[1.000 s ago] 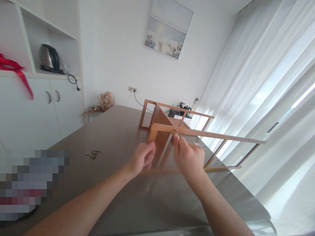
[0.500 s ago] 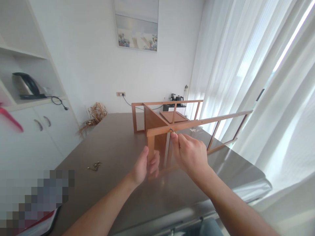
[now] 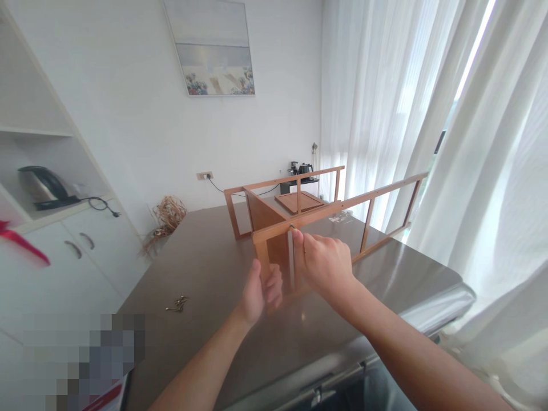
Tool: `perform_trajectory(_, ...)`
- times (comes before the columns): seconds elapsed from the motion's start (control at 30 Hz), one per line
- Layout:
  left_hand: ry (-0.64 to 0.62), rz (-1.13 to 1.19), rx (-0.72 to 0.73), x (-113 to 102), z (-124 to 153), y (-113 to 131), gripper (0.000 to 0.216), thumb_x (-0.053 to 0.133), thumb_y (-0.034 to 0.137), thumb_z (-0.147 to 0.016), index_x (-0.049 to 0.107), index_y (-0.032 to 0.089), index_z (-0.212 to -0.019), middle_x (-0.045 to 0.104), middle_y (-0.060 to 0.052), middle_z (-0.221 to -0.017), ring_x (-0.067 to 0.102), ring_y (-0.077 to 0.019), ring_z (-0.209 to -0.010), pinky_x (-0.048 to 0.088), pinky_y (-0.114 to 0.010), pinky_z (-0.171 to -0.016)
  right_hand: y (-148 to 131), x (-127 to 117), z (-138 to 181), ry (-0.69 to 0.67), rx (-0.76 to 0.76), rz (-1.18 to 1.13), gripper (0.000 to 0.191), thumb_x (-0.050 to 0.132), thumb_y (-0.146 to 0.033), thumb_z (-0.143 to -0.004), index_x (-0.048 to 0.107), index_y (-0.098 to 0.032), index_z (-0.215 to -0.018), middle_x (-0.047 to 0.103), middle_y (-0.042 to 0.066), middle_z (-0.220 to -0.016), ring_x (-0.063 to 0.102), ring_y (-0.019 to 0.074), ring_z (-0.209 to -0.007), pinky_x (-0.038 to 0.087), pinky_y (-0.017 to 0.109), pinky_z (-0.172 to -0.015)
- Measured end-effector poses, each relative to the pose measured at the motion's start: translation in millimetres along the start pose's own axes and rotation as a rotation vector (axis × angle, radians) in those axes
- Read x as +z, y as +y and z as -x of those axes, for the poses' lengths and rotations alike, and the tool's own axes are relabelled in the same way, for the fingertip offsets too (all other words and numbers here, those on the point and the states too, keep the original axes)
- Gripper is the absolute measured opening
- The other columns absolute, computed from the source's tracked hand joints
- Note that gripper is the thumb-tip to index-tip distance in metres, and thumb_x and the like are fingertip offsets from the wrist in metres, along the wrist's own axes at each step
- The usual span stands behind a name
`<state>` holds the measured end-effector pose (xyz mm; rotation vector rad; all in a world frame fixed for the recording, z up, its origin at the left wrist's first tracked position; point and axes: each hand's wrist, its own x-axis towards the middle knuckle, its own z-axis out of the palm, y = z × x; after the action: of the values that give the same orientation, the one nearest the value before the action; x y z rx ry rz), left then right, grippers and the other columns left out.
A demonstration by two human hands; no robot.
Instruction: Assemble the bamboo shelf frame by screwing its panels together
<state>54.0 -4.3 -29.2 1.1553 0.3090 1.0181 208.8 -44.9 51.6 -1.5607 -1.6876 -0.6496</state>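
Observation:
A half-built wooden rack [image 3: 317, 212] of thin rails and a panel lies on the grey table [image 3: 205, 268]. My left hand [image 3: 261, 288] wraps its fingers round the near upright post of the rack. My right hand [image 3: 323, 264] pinches a small metal tool [image 3: 293, 228] pressed against the near top rail, right by the post. What kind of tool it is I cannot make out.
Several loose screws [image 3: 176, 304] lie on the table to the left. A flat wooden board [image 3: 298, 202] rests behind the rack. White cabinets with a kettle [image 3: 45, 185] stand at the left, curtains [image 3: 428, 142] at the right. A blurred patch covers the lower left.
The view has swung so the rack sits more level. My left hand slid from the top corner down the post. My right hand stays at the same spot on the rail.

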Motion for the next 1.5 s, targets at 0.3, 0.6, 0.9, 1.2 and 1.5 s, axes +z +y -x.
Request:
perform_trajectory(0.3,-0.012,0.002,0.001,-0.2,1.7,0.3,0.066,0.048,0.085,-0.078,0.039,0.022,-0.058,0.027,0.009,-0.045,0.021,-0.008,-0.038,0.033,-0.021,-0.036,3.2,-14.9,-2.6,-0.086,0.026,-0.075,0.047,0.035,-0.044,-0.105,0.05,-0.019,-0.068,0.056,0.0,-0.058,0.033,0.0113,-0.049,0.011,0.03,-0.056)
perform_trajectory(0.6,-0.025,0.0,0.004,-0.1,2.4,0.4,0.066,0.045,0.083,-0.081,0.039,0.022,-0.059,0.026,0.008,-0.045,0.021,-0.0087,-0.039,0.033,-0.022,-0.038,-1.0,-9.2,-4.4,-0.158,0.013,-0.121,0.044,0.027,-0.037,-0.107,0.045,-0.02,-0.071,0.056,0.001,-0.06,0.044,0.0126,-0.053,0.017,0.03,-0.057)
perform_trajectory(0.9,-0.029,-0.028,-0.009,-0.7,2.4,1.6,0.067,0.04,0.084,-0.083,0.035,0.022,-0.059,0.022,0.009,-0.046,0.015,-0.0071,-0.041,0.017,-0.022,-0.042,0.5,-7.0,-3.2,-0.166,-0.039,-0.068,0.041,0.025,-0.034,-0.108,0.049,-0.019,-0.079,0.057,0.002,-0.061,0.041,0.0129,-0.049,0.015,0.03,-0.054)
perform_trajectory(1.2,-0.013,-0.105,0.001,-13.8,6.8,-16.3,0.067,0.046,0.083,-0.081,0.042,0.02,-0.058,0.029,0.008,-0.045,0.023,-0.0074,-0.039,0.022,-0.023,-0.041,14.3,-9.6,-11.7,-0.162,-0.174,-0.035,0.034,0.029,-0.034,-0.105,0.052,-0.018,-0.085,0.054,0.001,-0.061,0.03,0.0113,-0.046,0.011,0.03,-0.055)
perform_trajectory(1.5,0.056,-0.104,-0.033,-16.4,5.9,-25.7,0.069,0.055,0.078,-0.08,0.033,0.021,-0.05,0.022,0.009,-0.042,0.016,-0.0045,-0.036,0.012,-0.021,-0.038,13.1,-16.9,29.1,-0.135,-0.176,-0.232,0.039,0.025,-0.034,-0.107,0.045,-0.021,-0.077,0.051,-0.002,-0.059,0.037,0.0107,-0.048,0.021,0.026,-0.053)
